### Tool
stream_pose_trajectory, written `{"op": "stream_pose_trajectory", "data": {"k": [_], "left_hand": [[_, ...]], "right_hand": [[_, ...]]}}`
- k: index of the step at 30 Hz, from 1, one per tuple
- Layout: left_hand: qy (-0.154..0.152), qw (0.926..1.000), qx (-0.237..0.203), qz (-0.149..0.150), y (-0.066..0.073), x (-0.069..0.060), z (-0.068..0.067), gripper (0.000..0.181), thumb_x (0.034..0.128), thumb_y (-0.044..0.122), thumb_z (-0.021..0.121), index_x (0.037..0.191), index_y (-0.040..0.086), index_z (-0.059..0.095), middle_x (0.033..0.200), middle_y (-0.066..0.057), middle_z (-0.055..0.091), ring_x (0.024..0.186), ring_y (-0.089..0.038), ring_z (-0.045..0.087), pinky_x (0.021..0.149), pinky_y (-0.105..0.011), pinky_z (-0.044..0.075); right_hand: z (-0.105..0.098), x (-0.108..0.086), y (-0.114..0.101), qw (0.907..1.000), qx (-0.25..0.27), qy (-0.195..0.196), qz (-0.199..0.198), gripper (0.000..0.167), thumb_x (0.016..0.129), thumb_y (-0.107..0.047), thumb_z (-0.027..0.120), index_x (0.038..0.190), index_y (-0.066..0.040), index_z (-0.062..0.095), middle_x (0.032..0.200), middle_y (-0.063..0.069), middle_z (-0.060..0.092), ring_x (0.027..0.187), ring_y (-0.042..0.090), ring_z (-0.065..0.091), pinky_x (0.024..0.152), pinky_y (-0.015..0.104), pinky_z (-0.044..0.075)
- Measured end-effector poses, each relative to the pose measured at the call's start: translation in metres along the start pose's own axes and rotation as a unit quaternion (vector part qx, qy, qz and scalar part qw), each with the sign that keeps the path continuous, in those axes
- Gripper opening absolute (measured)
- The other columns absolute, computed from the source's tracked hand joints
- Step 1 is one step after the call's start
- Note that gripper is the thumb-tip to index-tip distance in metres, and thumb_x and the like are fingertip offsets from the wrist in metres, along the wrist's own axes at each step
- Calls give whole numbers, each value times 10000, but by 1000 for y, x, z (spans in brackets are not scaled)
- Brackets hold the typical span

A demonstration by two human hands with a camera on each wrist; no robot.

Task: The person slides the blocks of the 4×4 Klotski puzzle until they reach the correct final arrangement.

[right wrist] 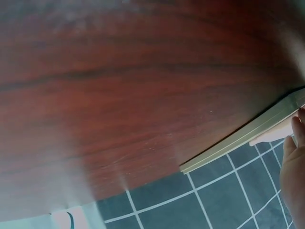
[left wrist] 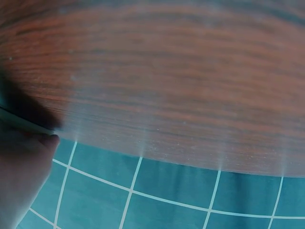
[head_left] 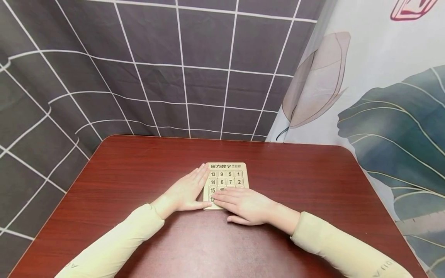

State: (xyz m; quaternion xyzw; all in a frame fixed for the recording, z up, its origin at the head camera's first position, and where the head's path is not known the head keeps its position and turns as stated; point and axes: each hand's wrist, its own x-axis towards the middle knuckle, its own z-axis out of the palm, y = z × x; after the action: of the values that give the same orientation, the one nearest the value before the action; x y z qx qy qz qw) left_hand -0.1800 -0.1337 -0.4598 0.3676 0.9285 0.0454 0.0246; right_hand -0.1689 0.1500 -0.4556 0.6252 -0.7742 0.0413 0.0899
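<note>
A cream-coloured sliding number puzzle (head_left: 226, 166) lies flat on the table, with a line of printed characters along its top. Its upper number tiles (head_left: 230, 182) read 13, 9, 5, 1, then 14, 6, 7, 2. My left hand (head_left: 185, 189) rests along the puzzle's left side, its fingers extended and its thumb at the lower left corner. Over the lower tiles lies my right hand (head_left: 248, 205) with straight fingers, hiding most of the two bottom rows. The right wrist view catches the puzzle's side edge (right wrist: 228, 143) and part of the right hand (right wrist: 294, 176).
The reddish-brown wooden table (head_left: 295, 177) reaches back to a dark grey curtain (head_left: 205, 85) with white grid lines. On the right hangs a pale curtain (head_left: 368, 50) with large leaf prints.
</note>
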Motion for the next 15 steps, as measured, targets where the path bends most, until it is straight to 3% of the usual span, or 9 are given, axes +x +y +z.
{"op": "stream_pose_trajectory", "data": {"k": [5, 15], "left_hand": [[-14, 10000, 51, -3, 1, 0, -1, 1080, 969, 644, 605, 1624, -136, 242, 1736, -309, 186, 1635, -420, 222, 1342, -471, 281], [-32, 9999, 126, -12, 1, 1, 0, 1085, 966, 647, 607, 1624, -135, 243, 1736, -307, 190, 1635, -416, 227, 1341, -471, 282]], "right_hand": [[-1, 0, 0, 9999, -100, -118, -1, 639, 1051, -390, 631, 1570, -39, 503, 1600, 81, 559, 1504, 225, 521, 1254, 408, 442], [-7, -20, 2, 9996, -242, 135, 28, 632, 1000, -368, 702, 1513, -26, 568, 1545, 108, 611, 1455, 241, 575, 1208, 428, 493]]}}
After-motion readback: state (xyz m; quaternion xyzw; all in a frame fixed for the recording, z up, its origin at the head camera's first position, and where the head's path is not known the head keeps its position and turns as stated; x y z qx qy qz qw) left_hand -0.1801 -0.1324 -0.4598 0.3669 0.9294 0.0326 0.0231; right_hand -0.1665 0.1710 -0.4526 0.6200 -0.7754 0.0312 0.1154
